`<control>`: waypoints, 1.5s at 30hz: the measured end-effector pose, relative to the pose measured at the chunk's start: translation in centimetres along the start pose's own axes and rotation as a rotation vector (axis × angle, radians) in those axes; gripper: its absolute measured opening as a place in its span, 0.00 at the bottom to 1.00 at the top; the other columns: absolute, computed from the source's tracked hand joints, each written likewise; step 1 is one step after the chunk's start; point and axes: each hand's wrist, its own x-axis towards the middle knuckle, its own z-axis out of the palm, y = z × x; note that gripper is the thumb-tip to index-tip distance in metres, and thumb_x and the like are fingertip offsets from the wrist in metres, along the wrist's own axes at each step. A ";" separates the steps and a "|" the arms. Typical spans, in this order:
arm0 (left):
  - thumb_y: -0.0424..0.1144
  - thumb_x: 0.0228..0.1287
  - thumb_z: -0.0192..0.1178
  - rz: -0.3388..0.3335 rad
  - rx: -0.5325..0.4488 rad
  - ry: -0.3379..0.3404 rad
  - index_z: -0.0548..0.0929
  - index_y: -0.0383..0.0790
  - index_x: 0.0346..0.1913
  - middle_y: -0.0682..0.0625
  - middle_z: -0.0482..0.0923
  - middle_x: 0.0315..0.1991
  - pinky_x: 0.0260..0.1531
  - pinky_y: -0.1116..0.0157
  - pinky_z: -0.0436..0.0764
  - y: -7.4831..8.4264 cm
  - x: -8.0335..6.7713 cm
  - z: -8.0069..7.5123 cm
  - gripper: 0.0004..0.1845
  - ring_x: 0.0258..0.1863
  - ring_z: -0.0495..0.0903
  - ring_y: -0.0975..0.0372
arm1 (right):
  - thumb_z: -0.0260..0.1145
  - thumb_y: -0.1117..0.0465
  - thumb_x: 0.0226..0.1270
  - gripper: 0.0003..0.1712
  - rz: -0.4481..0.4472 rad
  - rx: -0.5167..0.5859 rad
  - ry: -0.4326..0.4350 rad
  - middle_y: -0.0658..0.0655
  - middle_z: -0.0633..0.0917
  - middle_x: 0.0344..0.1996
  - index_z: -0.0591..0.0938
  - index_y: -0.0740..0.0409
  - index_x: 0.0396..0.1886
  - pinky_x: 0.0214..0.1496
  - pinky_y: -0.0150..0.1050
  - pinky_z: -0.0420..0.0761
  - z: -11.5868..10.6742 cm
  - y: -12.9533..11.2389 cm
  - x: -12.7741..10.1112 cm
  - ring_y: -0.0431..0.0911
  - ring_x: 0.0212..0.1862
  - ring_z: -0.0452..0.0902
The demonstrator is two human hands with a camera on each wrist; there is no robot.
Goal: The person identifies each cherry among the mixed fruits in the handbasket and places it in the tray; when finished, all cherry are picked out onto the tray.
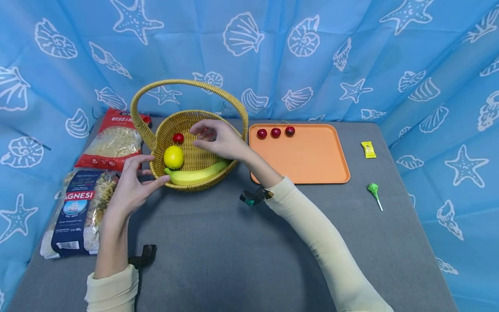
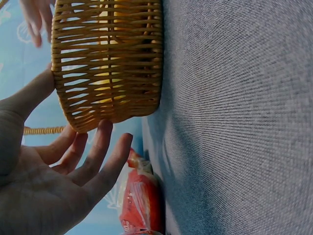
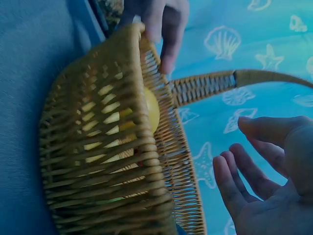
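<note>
A woven basket (image 1: 208,182) with a tall arched handle stands on the cloth-covered table. Inside lie a yellow lemon (image 1: 173,157), a small red cherry (image 1: 178,138) and a banana (image 1: 196,174) along the near wall. My left hand (image 1: 130,182) touches the basket's left side, thumb and fingertips at its rim, fingers spread in the left wrist view. My right hand (image 1: 219,138) hovers over the basket's right part, fingers loosely bent and nothing between them; the right wrist view shows a gap between thumb and fingers.
An orange tray (image 1: 300,160) sits to the right with three cherries (image 1: 275,132) along its back edge. Farther right lie a yellow wrapped candy (image 1: 368,149) and a green lollipop (image 1: 373,189). Red (image 1: 117,138) and blue (image 1: 76,212) pasta bags are at left. A blue curtain (image 1: 249,52) hangs behind.
</note>
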 end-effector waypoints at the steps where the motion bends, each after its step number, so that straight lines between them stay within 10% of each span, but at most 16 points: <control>1: 0.54 0.71 0.73 -0.002 0.002 -0.001 0.66 0.40 0.80 0.32 0.57 0.79 0.41 0.80 0.76 0.0 0.0 0.0 0.43 0.67 0.77 0.37 | 0.73 0.62 0.75 0.17 0.017 -0.005 -0.017 0.61 0.89 0.58 0.86 0.61 0.59 0.59 0.33 0.86 0.1 0.2 0.7 0.48 0.53 0.87; 19: 0.53 0.72 0.73 0.020 -0.005 0.012 0.67 0.38 0.79 0.31 0.58 0.77 0.39 0.84 0.74 -0.2 0.0 -0.1 0.42 0.65 0.77 0.38 | 0.62 0.61 0.85 0.26 0.323 0.115 -0.240 0.70 0.83 0.62 0.75 0.67 0.74 0.67 0.55 0.85 3.1 1.6 7.6 0.65 0.60 0.84; 30: 0.50 0.72 0.73 0.024 -0.013 0.014 0.67 0.38 0.79 0.31 0.58 0.77 0.40 0.83 0.74 -0.1 0.0 -0.1 0.41 0.65 0.77 0.37 | 0.52 0.66 0.88 0.29 0.457 0.189 -0.256 0.63 0.70 0.80 0.68 0.58 0.84 0.70 0.48 0.84 5.2 2.4 7.8 0.52 0.53 0.80; 45: 0.50 0.72 0.73 0.024 -0.014 0.008 0.67 0.38 0.80 0.31 0.58 0.78 0.39 0.81 0.75 -0.1 0.0 0.1 0.41 0.65 0.77 0.38 | 0.62 0.71 0.79 0.24 0.450 0.088 -0.168 0.63 0.82 0.71 0.80 0.62 0.72 0.49 0.35 0.82 5.6 2.9 7.3 0.50 0.61 0.80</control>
